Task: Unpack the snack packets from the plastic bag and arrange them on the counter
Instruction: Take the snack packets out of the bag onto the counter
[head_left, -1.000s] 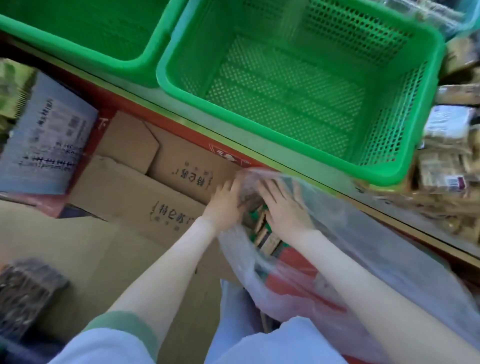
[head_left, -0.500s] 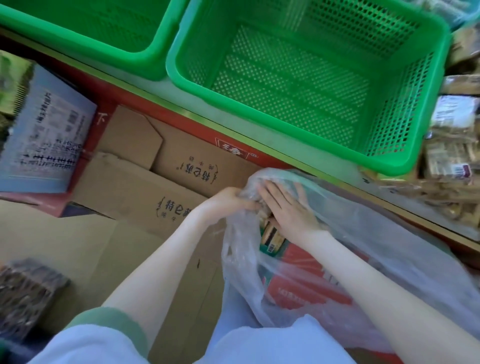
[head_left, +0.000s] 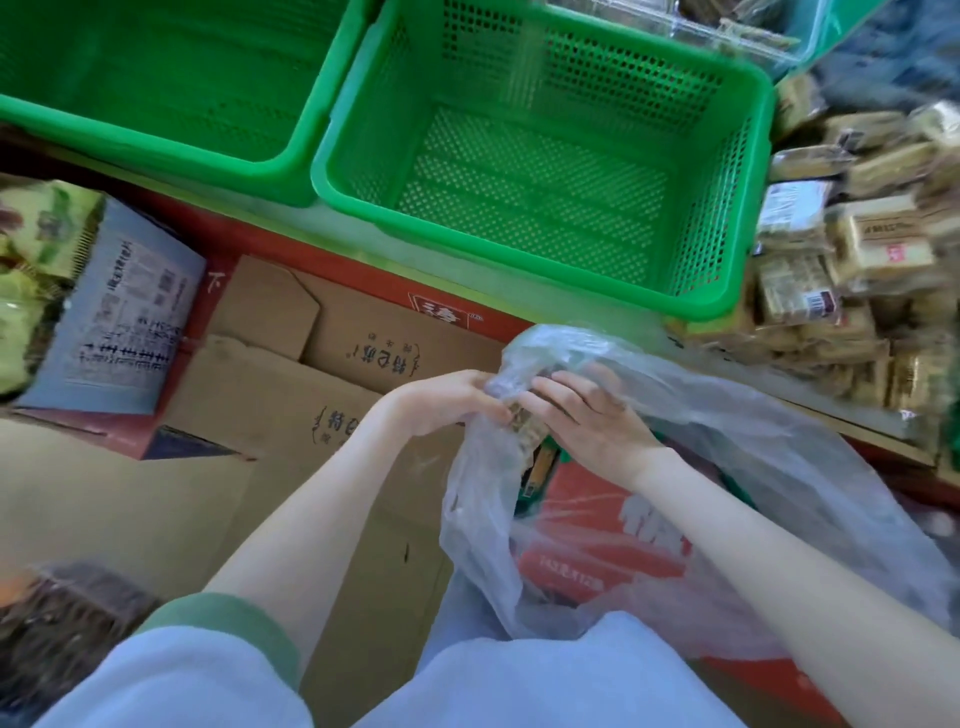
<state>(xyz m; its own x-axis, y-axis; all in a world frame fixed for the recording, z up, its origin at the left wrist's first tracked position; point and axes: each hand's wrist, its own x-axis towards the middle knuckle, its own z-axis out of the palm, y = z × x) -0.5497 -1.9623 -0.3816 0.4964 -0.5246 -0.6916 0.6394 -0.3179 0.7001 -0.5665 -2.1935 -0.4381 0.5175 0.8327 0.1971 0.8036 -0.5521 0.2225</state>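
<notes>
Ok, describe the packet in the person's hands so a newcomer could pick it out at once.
Below the right-hand green basket sits a clear plastic bag. At its mouth the left hand grips the plastic while the right hand holds a brownish patterned snack packet. Unlike the green-edged packets lower down, it sits up between the fingers.

The bench (head_left: 374, 248) carries 2 green perforated baskets side by side, left basket (head_left: 156, 140) and right basket (head_left: 519, 252). A heap of wrapped snack packets (head_left: 857, 270) lies just beside the right one.
</notes>
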